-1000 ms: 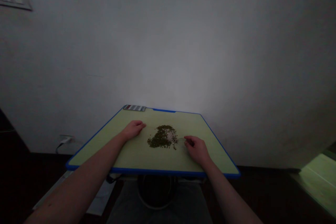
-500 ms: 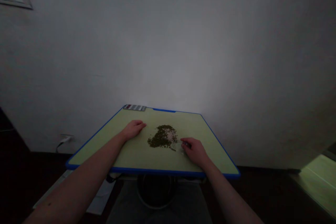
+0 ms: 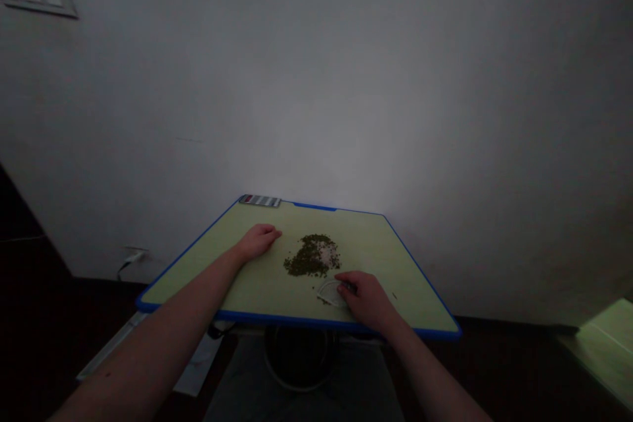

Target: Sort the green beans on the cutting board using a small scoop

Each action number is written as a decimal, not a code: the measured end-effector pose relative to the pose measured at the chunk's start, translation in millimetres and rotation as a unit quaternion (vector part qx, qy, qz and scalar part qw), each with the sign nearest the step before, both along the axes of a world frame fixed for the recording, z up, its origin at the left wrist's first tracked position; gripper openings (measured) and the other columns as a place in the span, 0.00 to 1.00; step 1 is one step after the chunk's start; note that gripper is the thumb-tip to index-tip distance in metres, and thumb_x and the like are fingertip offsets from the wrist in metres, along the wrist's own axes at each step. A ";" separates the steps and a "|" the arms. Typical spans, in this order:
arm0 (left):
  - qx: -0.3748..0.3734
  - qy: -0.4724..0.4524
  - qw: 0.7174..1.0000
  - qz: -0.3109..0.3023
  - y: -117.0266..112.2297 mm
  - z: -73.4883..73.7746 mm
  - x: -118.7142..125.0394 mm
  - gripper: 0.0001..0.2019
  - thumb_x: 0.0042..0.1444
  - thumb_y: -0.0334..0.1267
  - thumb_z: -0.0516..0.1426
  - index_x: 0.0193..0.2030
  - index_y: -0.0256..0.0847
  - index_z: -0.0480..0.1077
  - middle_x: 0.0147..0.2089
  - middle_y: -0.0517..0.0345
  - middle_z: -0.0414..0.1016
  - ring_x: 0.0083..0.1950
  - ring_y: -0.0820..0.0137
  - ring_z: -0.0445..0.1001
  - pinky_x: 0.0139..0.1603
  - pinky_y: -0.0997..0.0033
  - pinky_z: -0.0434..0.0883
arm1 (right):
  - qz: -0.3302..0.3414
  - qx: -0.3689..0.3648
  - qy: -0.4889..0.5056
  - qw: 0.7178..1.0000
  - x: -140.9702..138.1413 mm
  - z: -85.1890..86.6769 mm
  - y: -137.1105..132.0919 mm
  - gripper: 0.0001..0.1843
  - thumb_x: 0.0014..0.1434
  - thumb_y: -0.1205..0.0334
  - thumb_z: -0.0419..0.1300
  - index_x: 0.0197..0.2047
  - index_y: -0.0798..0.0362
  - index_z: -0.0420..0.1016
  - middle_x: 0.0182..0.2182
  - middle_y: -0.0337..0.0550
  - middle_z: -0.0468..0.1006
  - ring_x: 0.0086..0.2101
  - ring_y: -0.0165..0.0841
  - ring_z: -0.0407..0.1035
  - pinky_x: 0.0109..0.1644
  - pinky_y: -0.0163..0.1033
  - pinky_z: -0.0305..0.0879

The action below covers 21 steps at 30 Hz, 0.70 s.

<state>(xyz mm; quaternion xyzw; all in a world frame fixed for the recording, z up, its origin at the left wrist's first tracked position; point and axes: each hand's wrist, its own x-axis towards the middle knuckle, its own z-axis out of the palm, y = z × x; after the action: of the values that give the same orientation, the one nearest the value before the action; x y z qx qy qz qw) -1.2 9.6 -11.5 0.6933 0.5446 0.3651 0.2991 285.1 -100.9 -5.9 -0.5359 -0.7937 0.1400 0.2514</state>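
Note:
My right hand [image 3: 366, 297] pinches a clear plastic piece with a rounded edge [image 3: 330, 293], shaped rather like a protractor, low over the near right of the pale table top [image 3: 277, 293]. A few small grains lie along that piece's near edge. Just beyond it spreads a pile of small green grains, like mung beans [image 3: 309, 258], with a patch of pale pinkish grains [image 3: 327, 253] on its right side. Left of the pile, my left hand [image 3: 258, 241] rests on the table top, its fingers curled together with nothing visible in them.
A phone [image 3: 260, 200] lies at the table's far left corner. Below the near blue edge, a dark round pot [image 3: 301, 359] sits at my lap. The wall [image 3: 346, 112] rises behind the table. A plugged-in cable [image 3: 132, 258] is low on the left.
My right hand has drawn the clear plastic piece back toward me, away from the pile, with a few grains trailing. My left hand stays in place. The view has shifted slightly.

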 end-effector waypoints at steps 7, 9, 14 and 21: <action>0.000 0.006 1.000 0.007 0.4 -0.4 -0.2 0.19 0.44 0.53 0.49 0.16 0.38 0.59 0.13 0.65 0.55 0.17 0.76 0.54 0.20 0.74 0.52 | 0.007 -0.023 0.004 1.000 -4.9 0.8 -16.6 0.16 0.52 0.62 0.52 0.44 0.53 0.72 0.40 0.45 0.75 0.41 0.34 0.67 0.47 0.38 0.59; -0.005 0.004 1.000 0.007 -0.2 -0.2 0.1 0.19 0.44 0.53 0.49 0.17 0.38 0.59 0.13 0.66 0.55 0.17 0.77 0.54 0.20 0.75 0.52 | 0.007 -0.024 0.008 1.000 -5.3 0.3 -20.9 0.16 0.51 0.62 0.52 0.43 0.52 0.72 0.40 0.44 0.75 0.41 0.34 0.67 0.46 0.38 0.59; -0.009 0.003 1.000 0.003 -1.2 1.4 0.9 0.19 0.45 0.52 0.49 0.16 0.39 0.58 0.13 0.66 0.55 0.17 0.77 0.54 0.20 0.75 0.52 | 0.007 -0.023 0.022 0.999 -6.0 -0.9 -31.0 0.16 0.51 0.62 0.52 0.43 0.51 0.72 0.39 0.43 0.75 0.41 0.34 0.67 0.46 0.38 0.59; -0.005 0.007 1.000 -0.003 -2.9 4.7 1.6 0.19 0.45 0.52 0.49 0.16 0.39 0.58 0.13 0.66 0.54 0.17 0.77 0.54 0.20 0.74 0.52 | -0.001 -0.023 0.058 0.998 -8.8 -5.2 -39.3 0.15 0.51 0.61 0.52 0.43 0.51 0.72 0.39 0.44 0.75 0.39 0.34 0.67 0.45 0.39 0.60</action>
<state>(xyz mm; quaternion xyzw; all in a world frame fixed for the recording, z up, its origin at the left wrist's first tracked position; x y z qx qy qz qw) 0.4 6.7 -6.8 0.6959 0.5465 0.3567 0.2997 276.3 -140.2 -11.1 -0.5335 -0.7738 0.1884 0.2848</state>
